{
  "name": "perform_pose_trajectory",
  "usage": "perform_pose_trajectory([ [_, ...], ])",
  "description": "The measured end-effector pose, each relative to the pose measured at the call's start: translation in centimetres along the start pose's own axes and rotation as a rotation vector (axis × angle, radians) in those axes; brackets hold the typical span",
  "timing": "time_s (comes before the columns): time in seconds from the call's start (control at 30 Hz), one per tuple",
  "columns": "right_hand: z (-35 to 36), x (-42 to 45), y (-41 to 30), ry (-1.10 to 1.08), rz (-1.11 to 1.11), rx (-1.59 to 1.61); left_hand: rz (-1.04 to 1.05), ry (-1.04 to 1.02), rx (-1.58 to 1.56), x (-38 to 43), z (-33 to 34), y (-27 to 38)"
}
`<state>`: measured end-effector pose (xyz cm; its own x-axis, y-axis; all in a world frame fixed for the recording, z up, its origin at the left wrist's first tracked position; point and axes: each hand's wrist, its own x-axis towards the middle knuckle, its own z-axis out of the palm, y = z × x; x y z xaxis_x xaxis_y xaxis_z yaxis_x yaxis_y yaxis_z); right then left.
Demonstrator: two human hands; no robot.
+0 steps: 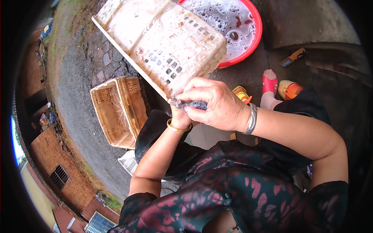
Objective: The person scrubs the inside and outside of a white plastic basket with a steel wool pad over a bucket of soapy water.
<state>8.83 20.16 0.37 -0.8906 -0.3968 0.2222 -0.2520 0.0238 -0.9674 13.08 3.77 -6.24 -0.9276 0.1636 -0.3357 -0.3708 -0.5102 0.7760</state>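
A wet, dirty white plastic crate [177, 38] is tilted before me, a long side and slotted panels showing. My left hand [179, 116], with a gold-coloured bangle, is at the crate's near corner; its fingers are mostly hidden behind the crate and my other hand. My right hand [214, 102], with a silver bangle, grips a small dark scrubbing tool [193, 104], whose end touches the crate's near corner. Past the crate stands a red basin [258, 35] holding foamy water [224, 35].
Stacked, stained plastic crates [115, 116] stand on the left, with a white basket [128, 161] below them. An orange-handled tool [293, 57] lies on the ground at the right. My foot in a pink shoe [270, 83] is near the basin, beside orange-and-yellow objects [290, 88].
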Motion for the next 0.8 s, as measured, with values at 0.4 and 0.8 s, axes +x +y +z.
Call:
perform_pose_trajectory([
  [0.4,-0.8,0.0,-0.5,-0.049,-0.264,-0.361,0.202,0.072,0.215,0.1,1.0,0.3],
  [0.8,-5.7,2.9,2.9,0.366,-0.124,-0.592,0.219,0.185,0.623,1.3,2.4,1.2],
])
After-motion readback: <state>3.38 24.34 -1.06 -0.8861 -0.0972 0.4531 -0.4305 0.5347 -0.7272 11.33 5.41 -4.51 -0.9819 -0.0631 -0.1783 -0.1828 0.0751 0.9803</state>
